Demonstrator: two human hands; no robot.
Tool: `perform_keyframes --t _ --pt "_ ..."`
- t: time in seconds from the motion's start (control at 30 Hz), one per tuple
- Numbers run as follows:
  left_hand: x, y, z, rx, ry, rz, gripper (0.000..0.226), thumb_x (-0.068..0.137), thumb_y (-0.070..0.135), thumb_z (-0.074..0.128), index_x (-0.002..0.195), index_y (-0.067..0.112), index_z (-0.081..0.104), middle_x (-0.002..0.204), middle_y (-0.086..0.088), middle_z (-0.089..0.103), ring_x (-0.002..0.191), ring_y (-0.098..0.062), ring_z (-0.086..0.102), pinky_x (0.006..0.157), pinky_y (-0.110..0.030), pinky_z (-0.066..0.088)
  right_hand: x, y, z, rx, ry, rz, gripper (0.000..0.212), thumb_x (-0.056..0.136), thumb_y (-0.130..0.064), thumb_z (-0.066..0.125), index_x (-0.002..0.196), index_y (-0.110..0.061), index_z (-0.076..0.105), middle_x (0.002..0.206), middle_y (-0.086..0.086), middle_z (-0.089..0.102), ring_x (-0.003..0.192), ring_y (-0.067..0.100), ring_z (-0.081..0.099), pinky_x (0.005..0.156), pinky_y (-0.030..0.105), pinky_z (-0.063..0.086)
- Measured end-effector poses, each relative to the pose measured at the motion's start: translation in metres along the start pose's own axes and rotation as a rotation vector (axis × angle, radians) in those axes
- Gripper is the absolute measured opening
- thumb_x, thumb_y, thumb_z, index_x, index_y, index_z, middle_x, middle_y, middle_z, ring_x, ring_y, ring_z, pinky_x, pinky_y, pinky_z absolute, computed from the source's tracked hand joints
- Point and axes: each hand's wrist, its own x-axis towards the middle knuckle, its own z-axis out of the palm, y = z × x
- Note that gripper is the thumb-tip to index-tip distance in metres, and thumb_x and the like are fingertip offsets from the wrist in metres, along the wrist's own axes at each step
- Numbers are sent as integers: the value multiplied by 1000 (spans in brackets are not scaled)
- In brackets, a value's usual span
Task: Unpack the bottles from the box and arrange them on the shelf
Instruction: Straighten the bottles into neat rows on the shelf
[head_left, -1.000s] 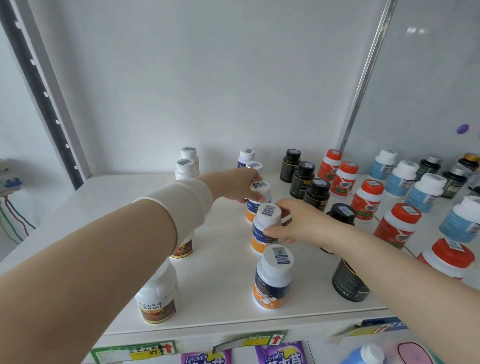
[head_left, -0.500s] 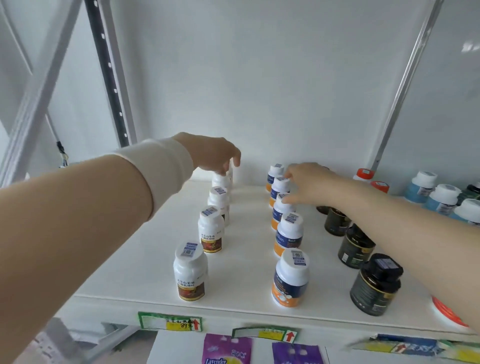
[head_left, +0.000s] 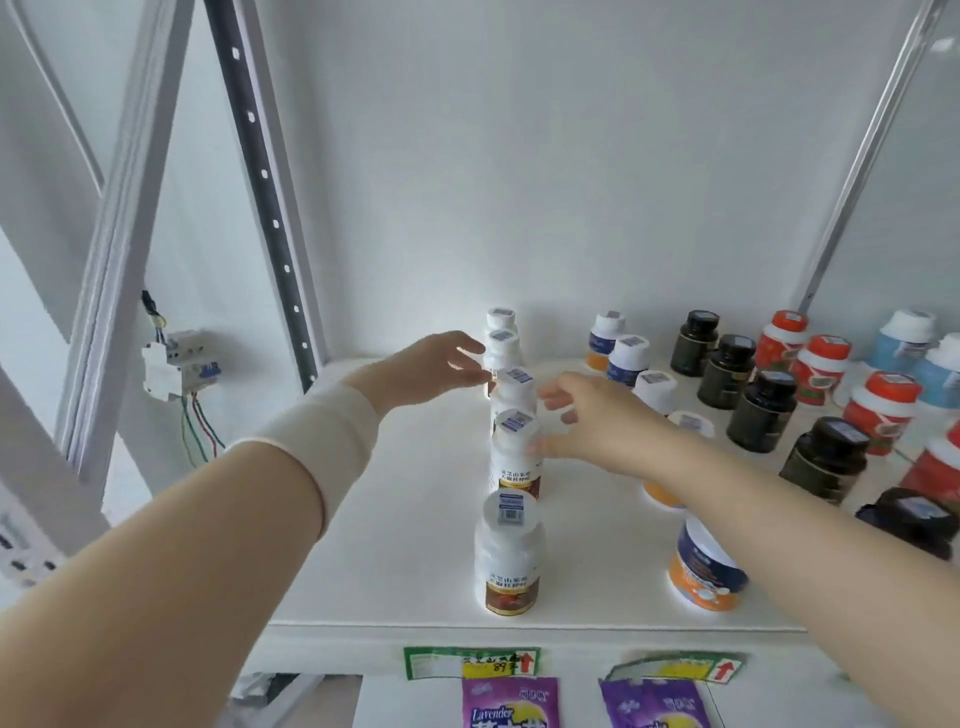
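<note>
We are at the arranging step. The row of white bottles (head_left: 514, 457) stands on the shelf (head_left: 405, 519) between our left hand (head_left: 431, 370) and right hand (head_left: 589, 418). Both arms reach forward with fingers loosely spread, their tips against the bottles' sides, and neither hand grips anything. We judge the next move calls for light inward nudges that straighten the row without toppling it.

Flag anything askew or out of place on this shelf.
The right price tag on the shelf edge sits crooked and curled, unlike the flat left tag. The bottles look upright.
</note>
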Motion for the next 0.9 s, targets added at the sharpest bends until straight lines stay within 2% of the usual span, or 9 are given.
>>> perform_keyframes --t 0.1,0.2,0.27,0.37,0.53,0.6,0.7,0.8,0.9 --pt "8 -22 27 -331 36 -1 47 88 28 63 131 15 48 123 1 59 109 -17 56 99 -34 44 0 7 22 185 110 66 59 75 -33 74 127 -21 48 130 -5 52 111 10 52 87 24 43" --pt "9 -29 50 -494 45 50 46 89 26 61 132 15 48 128 4 55 110 -11 55 101 -29 41 -1 15 39 257 192 120 64 73 -33 76 129 -20 47 131 -7 53 106 7 53 84 21 38" --pt "11 -31 60 -550 17 120 35 91 24 59 125 18 51 124 5 58 108 -9 59 98 -25 44 1 19 47 315 210 140 65 72 -31 77 129 -21 48 129 -7 55 105 7 54 85 21 39" --pt "14 -32 66 -578 -11 191 26 92 21 57 118 19 54 109 8 63 95 2 60 81 -9 48 6 24 54 405 207 157 62 72 -27 78 128 -22 51 125 -4 58 112 13 56 94 27 44" --pt "20 -34 70 -590 7 220 33 89 17 62 120 11 54 106 2 64 89 -3 62 77 -9 49 5 26 58 516 169 175 54 70 -22 78 117 -27 52 118 -5 60 112 15 57 98 37 46" --pt "24 -37 69 -582 -5 225 32 89 17 62 120 11 54 106 3 64 88 -2 61 77 -9 49 6 29 62 526 169 178 54 66 -22 82 110 -29 52 115 -6 62 109 15 60 97 41 47" --pt "26 -38 68 -553 -16 235 33 90 20 61 121 12 53 108 3 64 92 -3 61 83 -12 48 8 31 65 515 193 178 47 65 -19 82 97 -34 51 103 -12 62 103 16 61 95 39 49" --pt "28 -39 69 -544 -19 241 34 90 21 60 122 12 54 114 -1 65 98 -9 61 91 -20 47 10 33 65 521 205 177 46 68 -17 80 102 -29 52 102 -9 61 105 18 61 95 38 48" --pt "29 -41 70 -568 -21 227 35 90 21 61 123 12 54 115 -1 65 101 -10 61 94 -22 46 10 35 66 531 201 167 44 69 -16 79 99 -32 51 102 -9 61 106 18 60 95 37 48"
